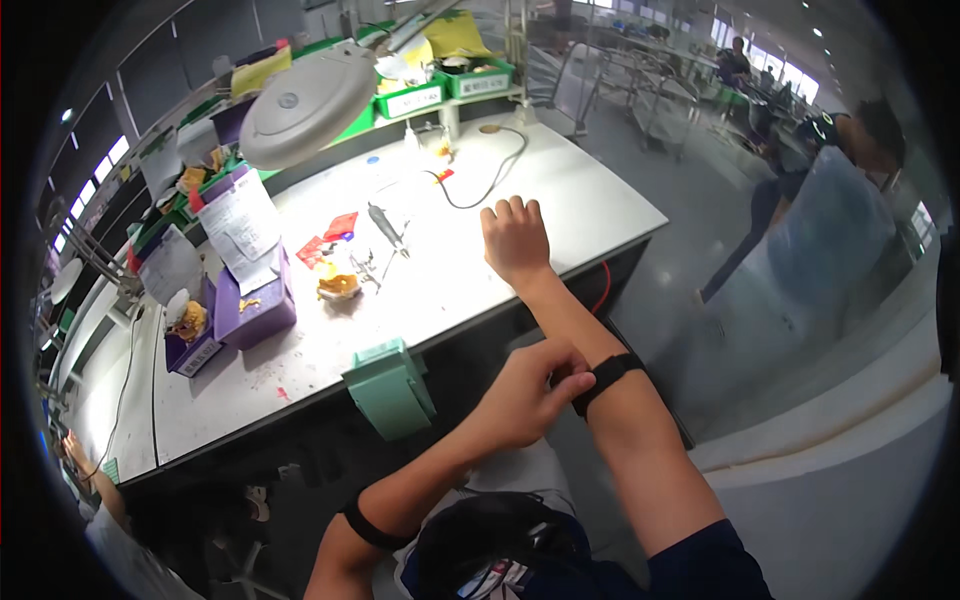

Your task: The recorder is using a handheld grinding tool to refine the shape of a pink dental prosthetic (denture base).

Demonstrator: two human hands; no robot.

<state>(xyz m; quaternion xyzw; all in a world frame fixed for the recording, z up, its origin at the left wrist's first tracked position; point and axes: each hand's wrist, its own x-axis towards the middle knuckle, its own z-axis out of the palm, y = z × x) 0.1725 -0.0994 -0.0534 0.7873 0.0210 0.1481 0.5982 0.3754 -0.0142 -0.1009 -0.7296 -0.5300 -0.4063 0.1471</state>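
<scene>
My left hand (pixel 530 392) reaches across and pinches a black strap (pixel 610 378) that wraps round my right forearm. Held out over the table's front edge, my right hand (pixel 516 240) is curled into a loose fist, and nothing shows in it. Another black band (pixel 372 528) circles my left forearm. On the white worktable (pixel 470 270), left of my right hand, lies a dark-handled tool (pixel 384 226). Near it are a yellow and cream moulded piece (pixel 338 287), thin metal tools and red packets (pixel 338 226).
A large lamp head (pixel 308 105) overhangs the table. Purple bins (pixel 255 315) with papers stand left; green bins (pixel 415 98) line the back shelf. A green box (pixel 390 390) hangs at the front edge. A person (pixel 840 140) with a translucent bag (pixel 835 225) is at right.
</scene>
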